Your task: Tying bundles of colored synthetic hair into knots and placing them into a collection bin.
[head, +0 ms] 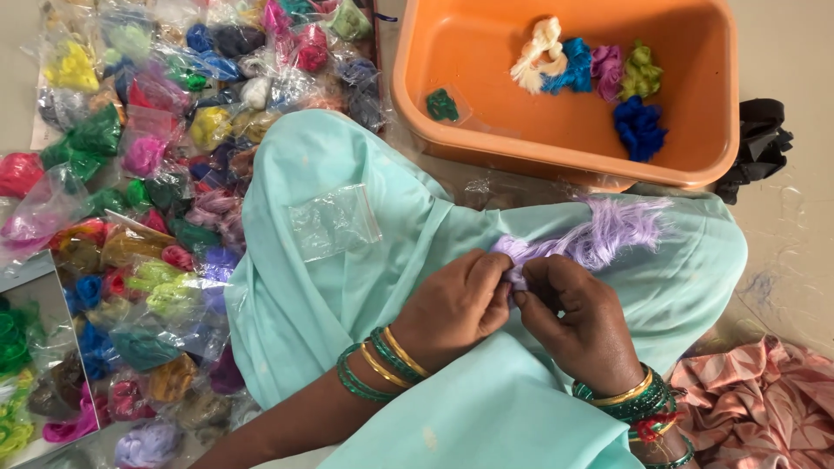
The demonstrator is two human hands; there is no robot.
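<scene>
A: Item — lilac thread bundle (pixel 591 239)?
B: Lying on the lap over the mint cloth (pixel 347 295), long axis running from lower left to upper right, frayed end pointing right. The left hand (pixel 456 304) and right hand (pixel 578 317) are both pinching its near end, fingers curled shut.
A: Counts?
B: One empty clear bag (pixel 334 221) on the knee. One orange tub (pixel 695 139) — holding five loose tufts, one bagged green tuft (pixel 442 105).

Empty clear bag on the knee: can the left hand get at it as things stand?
Probably yes. The clear bag lies uncovered on the cloth, but the left hand is pinching the lilac thread.
</scene>
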